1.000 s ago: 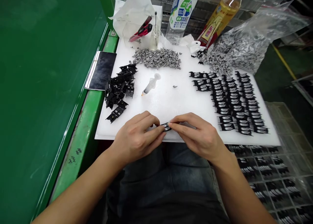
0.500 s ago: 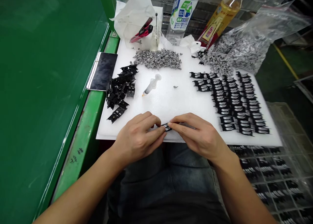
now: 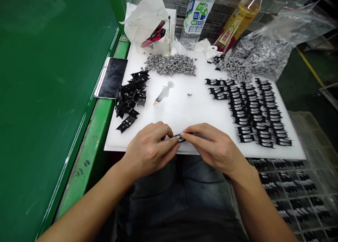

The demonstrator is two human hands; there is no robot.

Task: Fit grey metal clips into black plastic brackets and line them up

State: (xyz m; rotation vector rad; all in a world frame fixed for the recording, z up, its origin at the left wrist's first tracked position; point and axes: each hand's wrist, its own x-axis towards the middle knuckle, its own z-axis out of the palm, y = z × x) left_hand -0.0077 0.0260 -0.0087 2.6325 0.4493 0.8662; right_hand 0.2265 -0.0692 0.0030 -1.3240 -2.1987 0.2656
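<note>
Head view: my L grip [image 3: 151,148] is pinching the L end of a small blk part [image 3: 181,138] w/ silvery pcs on it; my R grip [image 3: 217,147] has its fingertips closed on the R end. Part's betw. both, at the near edge of the white surface [image 3: 182,112], mostly hidden by my fingers. Beyond it a syringe [image 3: 164,93] lies at a slant, and to its R a single grey pc [image 3: 189,94]. Loose blk pile [image 3: 130,96] at L, next to a tablet [image 3: 111,78]. Grey heap [image 3: 171,64] farther back. At R, blk rows [image 3: 253,106] w/ grey pcs on; clear bag [image 3: 266,57] of grey pcs behind, near a tea-coloured btl [image 3: 235,22].
</note>
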